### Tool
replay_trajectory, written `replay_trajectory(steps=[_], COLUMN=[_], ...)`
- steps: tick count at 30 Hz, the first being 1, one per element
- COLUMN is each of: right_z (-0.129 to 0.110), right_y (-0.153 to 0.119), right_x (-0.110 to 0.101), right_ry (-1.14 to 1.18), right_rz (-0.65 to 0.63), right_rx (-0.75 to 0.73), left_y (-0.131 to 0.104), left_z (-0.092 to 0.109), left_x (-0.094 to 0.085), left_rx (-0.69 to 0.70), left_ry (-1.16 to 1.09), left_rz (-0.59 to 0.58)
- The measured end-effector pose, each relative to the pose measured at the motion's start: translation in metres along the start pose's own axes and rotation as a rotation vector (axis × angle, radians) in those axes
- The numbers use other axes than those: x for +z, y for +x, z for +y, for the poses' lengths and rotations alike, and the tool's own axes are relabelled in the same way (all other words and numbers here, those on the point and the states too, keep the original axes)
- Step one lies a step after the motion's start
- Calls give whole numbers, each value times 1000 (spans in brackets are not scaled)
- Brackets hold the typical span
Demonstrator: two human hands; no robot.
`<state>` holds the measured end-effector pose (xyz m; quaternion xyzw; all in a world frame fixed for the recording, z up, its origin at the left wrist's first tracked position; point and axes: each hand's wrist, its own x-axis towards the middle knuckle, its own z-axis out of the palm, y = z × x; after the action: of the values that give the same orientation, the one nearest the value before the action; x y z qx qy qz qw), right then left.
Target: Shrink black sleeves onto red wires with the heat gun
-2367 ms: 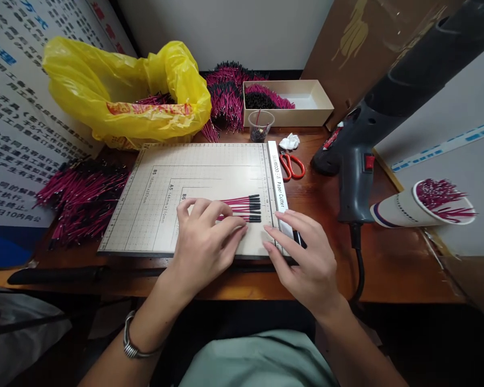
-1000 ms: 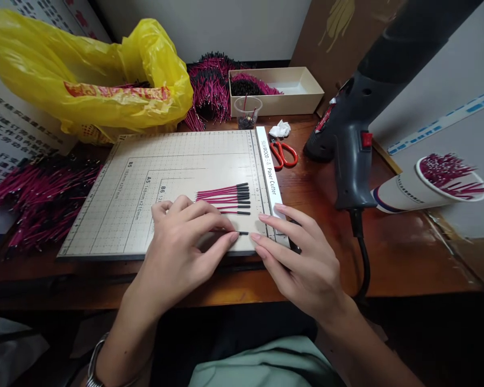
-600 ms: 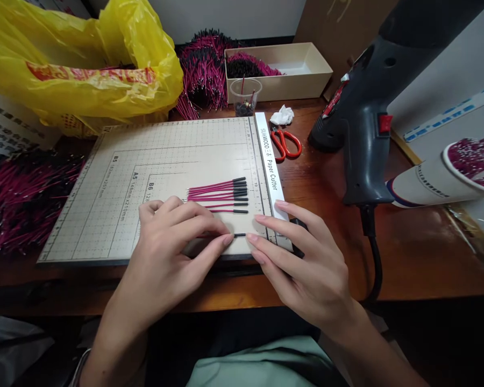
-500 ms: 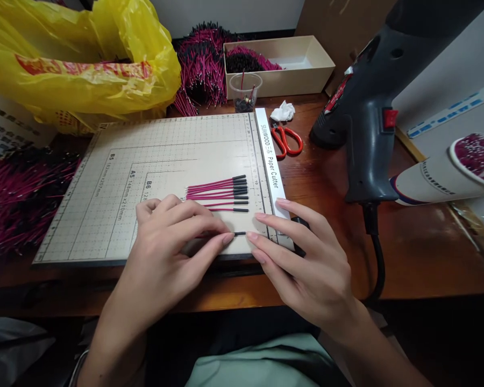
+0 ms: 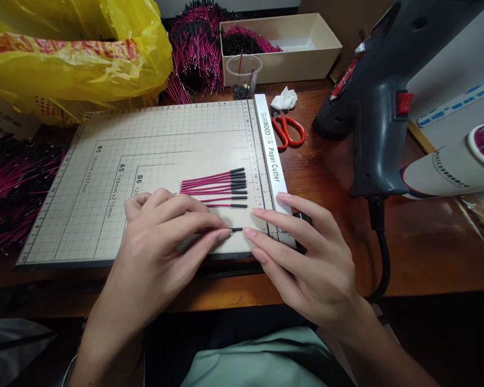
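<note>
My left hand (image 5: 169, 242) pinches a wire between thumb and index finger; most of the wire is hidden behind the fingers. Its black sleeved end (image 5: 236, 229) pokes out to the right, low over the paper cutter board (image 5: 116, 236). My right hand (image 5: 306, 252) has its fingers apart and extended, one fingertip at the tip of that black end. Its upper finger rests on the white rail (image 5: 269, 145) of the cutter. Just beyond my hands, several magenta wires (image 5: 212, 184) with black sleeved ends lie in a row, sleeves to the right.
Red-handled scissors (image 5: 292, 131) and crumpled tissue (image 5: 285, 99) lie right of the rail. A heat gun (image 5: 373, 129) and a paper cup (image 5: 439, 174) of wires stand farther right. Behind are a plastic cup (image 5: 244, 80), a cardboard box (image 5: 294, 70), wire bundles (image 5: 197, 48) and a yellow bag (image 5: 105, 70).
The whole view has shifted slightly, with the board and the things behind it sitting a little higher. Both hands keep nearly the same pose around the black wire end.
</note>
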<state>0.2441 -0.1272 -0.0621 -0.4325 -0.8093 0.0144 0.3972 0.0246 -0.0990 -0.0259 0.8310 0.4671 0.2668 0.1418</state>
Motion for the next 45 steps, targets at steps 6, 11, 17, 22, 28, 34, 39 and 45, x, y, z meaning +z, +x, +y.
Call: replay_trajectory(steps=[6, 11, 17, 22, 28, 34, 39, 45], right_z=[1, 1, -1, -1, 4, -2, -3, 2], right_y=[-1, 0, 0, 3, 22, 21, 12, 10], right_x=[-2, -2, 0, -7, -27, -28, -19, -13], right_ry=[-26, -47, -19, 26, -34, -177, -130, -109], right_rz=[-38, -19, -6, -17, -99, -221, -227, -202], right_rx=[-15, -27, -15, 9, -24, -13, 45, 39], left_y=[0, 0, -1, -2, 3, 18, 29, 32], left_z=[-1, -1, -1, -2, 4, 5, 3, 1], left_x=[-1, 0, 1, 0, -1, -6, -6, -6], left_rx=[23, 47, 54, 42, 3, 9, -20, -22], left_ry=[14, 84, 103, 99, 86, 130, 149, 119], left_rz=[3, 2, -5, -6, 69, 67, -47, -87])
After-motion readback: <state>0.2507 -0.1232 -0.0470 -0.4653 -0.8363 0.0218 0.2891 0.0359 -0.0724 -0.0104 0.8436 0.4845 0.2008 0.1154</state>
